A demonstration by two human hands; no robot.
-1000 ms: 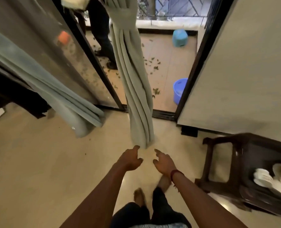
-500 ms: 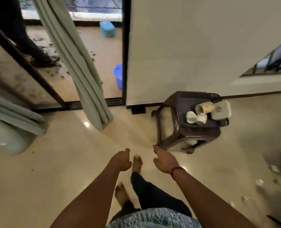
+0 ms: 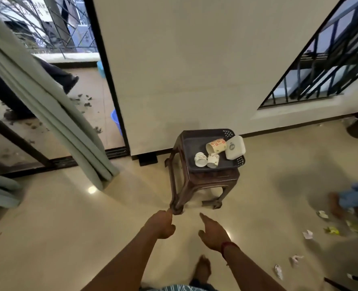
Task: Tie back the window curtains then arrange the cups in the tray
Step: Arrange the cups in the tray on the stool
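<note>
The person stands on the shiny floor (image 3: 48,238) with both arms stretched forward and both hands empty and apart from each other. The left hand (image 3: 162,224) has its fingers loosely curled with the thumb to the front, and the right hand (image 3: 212,232) is relaxed with the forefinger reaching ahead. Just beyond the hands is a small dark stool (image 3: 194,185), near the pale wall (image 3: 194,70), and it carries the dark tray (image 3: 187,141). In the tray a tall cup (image 3: 215,145) with red flowers lies on its side. Two small white cups (image 3: 201,159) are tipped over and touch each other in front of it. A white lid (image 3: 234,147) leans over the right rim of the tray. At the left, beside the open door, the grey-green curtain (image 3: 48,106) hangs gathered in one narrow bundle, slanting, with its lower end close to the floor. A blue bucket (image 3: 116,122) shows outside the door, crumpled papers (image 3: 308,235) lie on the floor at the right, and there are the feet of another person (image 3: 345,204)
</note>
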